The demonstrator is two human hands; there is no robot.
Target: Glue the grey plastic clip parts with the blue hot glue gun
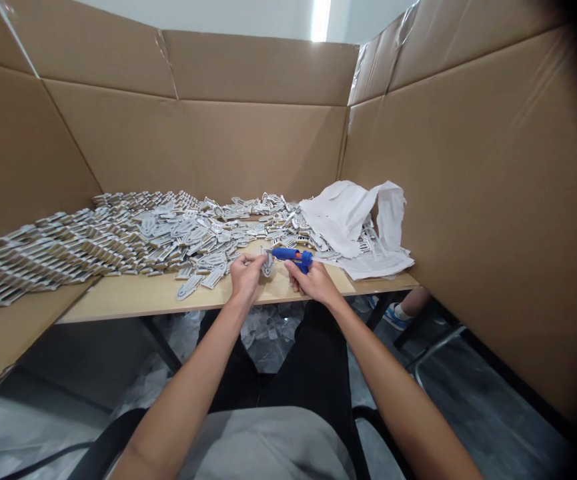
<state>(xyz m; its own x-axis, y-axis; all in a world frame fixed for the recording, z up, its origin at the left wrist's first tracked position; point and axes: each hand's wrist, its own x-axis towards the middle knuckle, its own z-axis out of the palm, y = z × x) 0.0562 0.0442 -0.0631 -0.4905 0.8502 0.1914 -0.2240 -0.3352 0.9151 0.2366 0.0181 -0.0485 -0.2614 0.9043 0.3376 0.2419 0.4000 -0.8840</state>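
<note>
Grey shirt (268,443) lay lowest; beyond it, near the front edge of the tabletop (133,298), the left hand (245,275) pinched a small grey part (267,263) while the right hand (313,281) gripped a blue glue gun (293,256), nozzle at the part. Steady contact, fingertips clear of the tip, seemed wise. No writing was legible.

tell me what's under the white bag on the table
A few grey-white flat parts poke out from under the white bag, above the table. How many more lie beneath is hidden by the bag.
</note>
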